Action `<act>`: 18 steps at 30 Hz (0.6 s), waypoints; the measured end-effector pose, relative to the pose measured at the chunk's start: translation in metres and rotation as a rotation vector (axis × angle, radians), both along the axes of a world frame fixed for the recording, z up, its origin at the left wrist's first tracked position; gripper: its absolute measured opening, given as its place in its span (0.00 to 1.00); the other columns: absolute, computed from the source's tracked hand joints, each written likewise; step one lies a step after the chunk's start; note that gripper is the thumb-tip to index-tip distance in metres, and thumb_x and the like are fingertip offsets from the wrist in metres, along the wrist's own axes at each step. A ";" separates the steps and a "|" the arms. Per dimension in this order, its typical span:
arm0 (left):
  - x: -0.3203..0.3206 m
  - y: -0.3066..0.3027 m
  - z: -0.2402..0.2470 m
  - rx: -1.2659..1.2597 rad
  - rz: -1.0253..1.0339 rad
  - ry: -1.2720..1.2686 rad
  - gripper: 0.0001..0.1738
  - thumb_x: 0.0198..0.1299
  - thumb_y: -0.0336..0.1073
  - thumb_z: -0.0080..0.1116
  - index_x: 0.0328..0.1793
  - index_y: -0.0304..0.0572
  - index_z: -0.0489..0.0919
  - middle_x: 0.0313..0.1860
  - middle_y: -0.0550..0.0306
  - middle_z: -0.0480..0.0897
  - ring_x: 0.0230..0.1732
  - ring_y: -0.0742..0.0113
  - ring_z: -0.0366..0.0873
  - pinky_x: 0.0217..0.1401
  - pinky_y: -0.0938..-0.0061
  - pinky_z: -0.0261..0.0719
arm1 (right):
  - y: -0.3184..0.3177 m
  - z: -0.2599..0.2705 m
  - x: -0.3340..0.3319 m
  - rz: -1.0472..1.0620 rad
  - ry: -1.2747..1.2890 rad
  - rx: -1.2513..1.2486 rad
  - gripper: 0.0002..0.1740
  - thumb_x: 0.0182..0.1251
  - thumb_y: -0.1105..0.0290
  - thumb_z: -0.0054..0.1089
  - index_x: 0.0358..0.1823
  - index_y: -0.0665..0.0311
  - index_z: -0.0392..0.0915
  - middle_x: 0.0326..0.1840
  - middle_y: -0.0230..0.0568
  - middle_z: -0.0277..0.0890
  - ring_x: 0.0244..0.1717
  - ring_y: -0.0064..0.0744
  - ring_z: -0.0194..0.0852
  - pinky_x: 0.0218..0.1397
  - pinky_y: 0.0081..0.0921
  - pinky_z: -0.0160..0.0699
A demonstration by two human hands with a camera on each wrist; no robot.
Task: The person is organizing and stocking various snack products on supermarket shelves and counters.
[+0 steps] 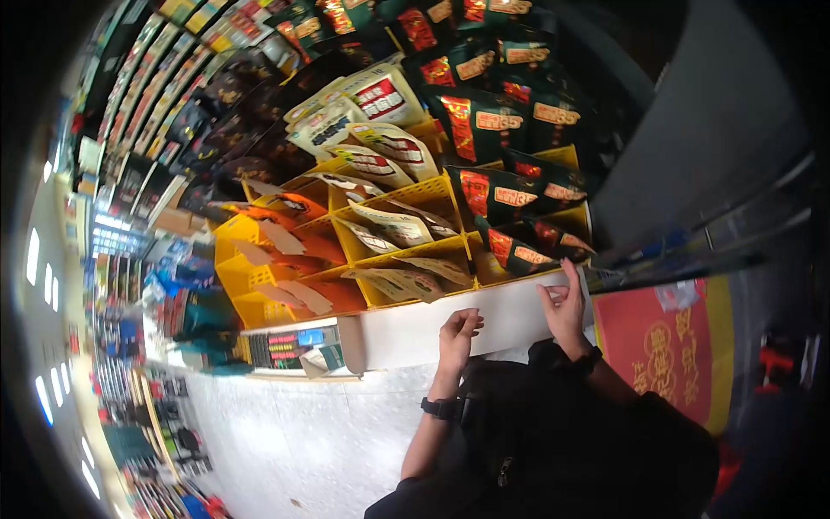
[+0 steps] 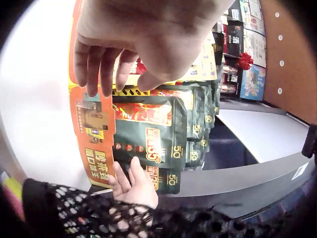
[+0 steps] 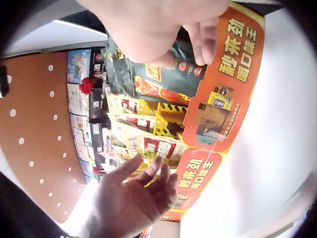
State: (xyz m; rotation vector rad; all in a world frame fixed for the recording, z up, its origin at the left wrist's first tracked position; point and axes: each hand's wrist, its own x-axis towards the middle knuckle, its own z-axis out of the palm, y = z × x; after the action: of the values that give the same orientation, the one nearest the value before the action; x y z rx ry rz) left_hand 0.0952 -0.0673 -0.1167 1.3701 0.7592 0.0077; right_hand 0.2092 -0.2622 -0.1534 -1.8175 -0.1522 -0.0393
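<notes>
Working from a distance, I watch a person's two bare hands at the near edge of a yellow rack (image 1: 232,278) stocked with packets. The right hand (image 1: 565,310) is at the rack's near right corner, fingers parted and half extended, just beside the front dark green packets (image 1: 520,253); I see nothing gripped in it, and I cannot tell whether its fingertips touch the front packet. The left hand (image 1: 461,336) hangs before the middle of the rack's near side, fingers loosely bent, holding nothing. The dark green packets, printed with red panels and the number 35, stand upright in the rack's right-hand compartments, with more rising behind it. Cream packets (image 1: 393,223) lean in the rack's middle compartments, and orange packets (image 1: 316,248) fill those on its left. Along the rack's front edge, my right wrist view shows orange cards (image 3: 210,116) with yellow lettering. A white table (image 1: 402,333) carries the rack; a red sign (image 1: 635,333) lies to the rack's right.
</notes>
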 end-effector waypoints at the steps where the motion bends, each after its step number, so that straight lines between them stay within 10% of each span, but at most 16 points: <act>1: 0.009 -0.009 0.007 0.029 0.025 -0.003 0.17 0.74 0.41 0.55 0.56 0.33 0.81 0.44 0.51 0.86 0.46 0.64 0.85 0.52 0.71 0.80 | -0.005 -0.002 0.010 0.043 0.020 0.028 0.40 0.63 0.76 0.70 0.75 0.64 0.60 0.72 0.45 0.69 0.39 0.21 0.82 0.33 0.15 0.76; 6: 0.020 -0.039 0.019 0.054 0.078 -0.056 0.16 0.73 0.40 0.57 0.54 0.33 0.81 0.44 0.52 0.86 0.47 0.64 0.85 0.51 0.71 0.80 | -0.020 -0.002 0.044 0.272 0.197 -0.076 0.25 0.66 0.75 0.66 0.64 0.68 0.73 0.59 0.47 0.79 0.37 0.23 0.83 0.34 0.19 0.80; 9: 0.018 -0.046 0.013 0.006 0.038 -0.037 0.16 0.72 0.41 0.59 0.54 0.34 0.81 0.44 0.52 0.86 0.47 0.65 0.85 0.51 0.70 0.80 | -0.017 0.011 0.056 0.374 0.021 -0.140 0.08 0.65 0.74 0.64 0.44 0.69 0.82 0.43 0.45 0.83 0.39 0.41 0.85 0.38 0.31 0.84; 18: 0.024 -0.022 0.042 0.177 -0.091 -0.133 0.21 0.65 0.37 0.69 0.58 0.33 0.79 0.50 0.54 0.85 0.50 0.66 0.83 0.51 0.74 0.82 | -0.032 0.096 0.032 0.281 -0.410 -0.086 0.08 0.66 0.79 0.60 0.45 0.72 0.82 0.43 0.48 0.83 0.42 0.47 0.84 0.43 0.31 0.81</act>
State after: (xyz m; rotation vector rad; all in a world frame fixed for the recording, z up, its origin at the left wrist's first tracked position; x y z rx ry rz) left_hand 0.1192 -0.0894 -0.0747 1.5553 0.5949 0.0963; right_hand 0.2413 -0.2940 -0.0571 -1.8394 -0.7060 -0.2094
